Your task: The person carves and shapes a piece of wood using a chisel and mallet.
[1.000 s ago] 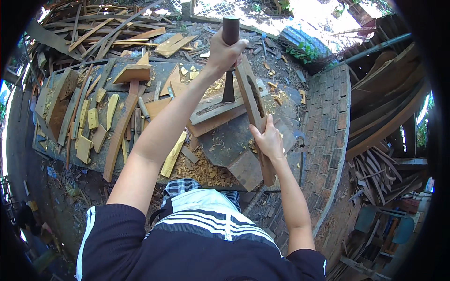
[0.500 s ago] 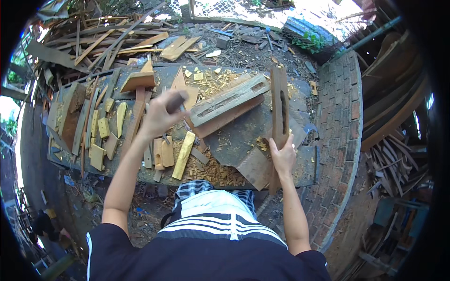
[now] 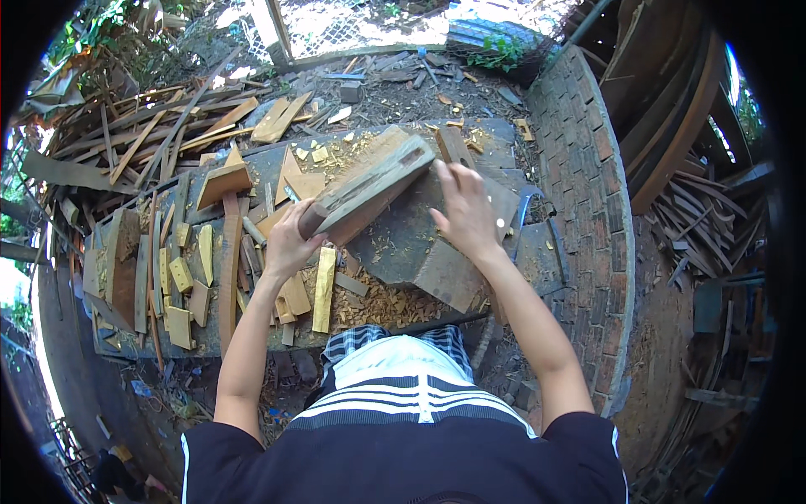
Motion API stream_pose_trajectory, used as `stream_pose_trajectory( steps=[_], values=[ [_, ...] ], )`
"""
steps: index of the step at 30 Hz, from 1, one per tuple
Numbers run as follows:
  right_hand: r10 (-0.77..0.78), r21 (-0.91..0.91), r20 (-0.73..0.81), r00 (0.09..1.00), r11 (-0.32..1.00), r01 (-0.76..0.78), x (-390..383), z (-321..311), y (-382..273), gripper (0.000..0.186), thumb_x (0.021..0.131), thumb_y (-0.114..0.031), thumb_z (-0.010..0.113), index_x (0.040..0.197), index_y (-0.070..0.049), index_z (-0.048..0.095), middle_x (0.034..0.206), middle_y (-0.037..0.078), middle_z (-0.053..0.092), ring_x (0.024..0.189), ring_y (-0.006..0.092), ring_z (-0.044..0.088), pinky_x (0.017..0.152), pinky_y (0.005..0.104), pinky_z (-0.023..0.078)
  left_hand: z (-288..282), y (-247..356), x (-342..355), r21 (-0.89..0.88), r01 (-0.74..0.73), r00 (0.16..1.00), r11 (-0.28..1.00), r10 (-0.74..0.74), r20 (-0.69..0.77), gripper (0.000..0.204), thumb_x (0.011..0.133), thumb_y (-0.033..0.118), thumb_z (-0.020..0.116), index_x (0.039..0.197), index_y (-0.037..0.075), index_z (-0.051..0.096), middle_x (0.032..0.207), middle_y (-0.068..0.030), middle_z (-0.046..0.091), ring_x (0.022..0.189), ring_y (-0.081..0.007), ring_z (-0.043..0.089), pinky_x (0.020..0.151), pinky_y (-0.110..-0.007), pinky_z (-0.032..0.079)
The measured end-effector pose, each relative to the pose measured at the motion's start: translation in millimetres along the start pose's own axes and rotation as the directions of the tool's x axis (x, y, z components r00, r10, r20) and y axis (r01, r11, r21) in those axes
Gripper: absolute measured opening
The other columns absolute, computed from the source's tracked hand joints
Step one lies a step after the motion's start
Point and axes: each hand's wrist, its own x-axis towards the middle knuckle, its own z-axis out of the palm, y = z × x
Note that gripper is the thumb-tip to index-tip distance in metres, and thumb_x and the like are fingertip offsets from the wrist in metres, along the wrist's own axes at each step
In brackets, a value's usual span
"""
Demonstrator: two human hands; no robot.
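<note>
My left hand (image 3: 288, 245) is closed round a short, dark, round piece of wood (image 3: 312, 220) whose end points up. It is close to the near end of a weathered grey beam (image 3: 378, 185); I cannot tell whether they touch. That beam lies slantwise on a reddish board, with a slot cut in its far end. My right hand (image 3: 467, 210) is open, fingers stretched beside the beam's far end. Under my right hand and forearm lies a brown slotted plank (image 3: 454, 146), mostly hidden.
A worn dark workbench (image 3: 390, 256) carries wood chips, yellow offcuts (image 3: 324, 290) and upright boards (image 3: 126, 260) at left. A flat brown board (image 3: 453, 277) lies near the front. Scrap planks (image 3: 168, 139) pile up behind; a brick wall (image 3: 588, 227) runs along the right.
My right hand has let go of the slotted plank and moved left toward the beam. My left hand has come down beside the beam's near end with the round wood. The view has shifted.
</note>
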Motion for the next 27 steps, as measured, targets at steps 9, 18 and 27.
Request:
stream_pose_trajectory(
  steps=[9,18,27],
  values=[
    [-0.545,0.203,0.449,0.708,0.834,0.513,28.7,45.1,-36.4,0.063,0.063,-0.026,0.081,0.118,-0.012,0.052,0.110,0.010,0.057,0.107,0.0309,0.056,0.091,0.0405,0.049,-56.3,-14.6,-88.2,-0.316,0.208,0.974,0.926,-0.168,0.150,0.063,0.070,0.009,0.081,0.128,0.005,0.056,0.123,-0.0115,0.062,0.110,-0.0208,0.060,0.090,-0.031,0.049],
    [-0.492,-0.009,0.870,0.013,-0.042,-0.999,-74.3,0.4,-107.8,0.077,0.084,-0.046,0.070,0.135,0.004,0.042,0.114,0.022,0.059,0.095,0.0351,0.067,0.055,0.0326,0.059,-120.0,-10.7,-180.4,-0.783,0.222,0.679,0.581,-0.669,-0.303,0.053,0.093,0.022,0.065,0.137,-0.002,0.045,0.115,-0.0144,0.066,0.041,-0.0050,0.049,0.038,-0.019,0.040],
    [-0.794,-0.205,0.600,0.103,-0.277,-0.939,-76.5,-0.7,-65.6,0.074,0.092,-0.051,0.057,0.141,0.000,0.036,0.113,0.026,0.057,0.094,0.0420,0.067,0.044,0.0302,0.054,-96.7,51.3,-231.8,-0.601,0.497,0.584,0.625,-0.754,-0.301,0.043,0.095,0.019,0.063,0.131,-0.002,0.052,0.095,-0.0109,0.071,0.041,-0.0035,0.047,0.037,-0.019,0.036]
  ],
)
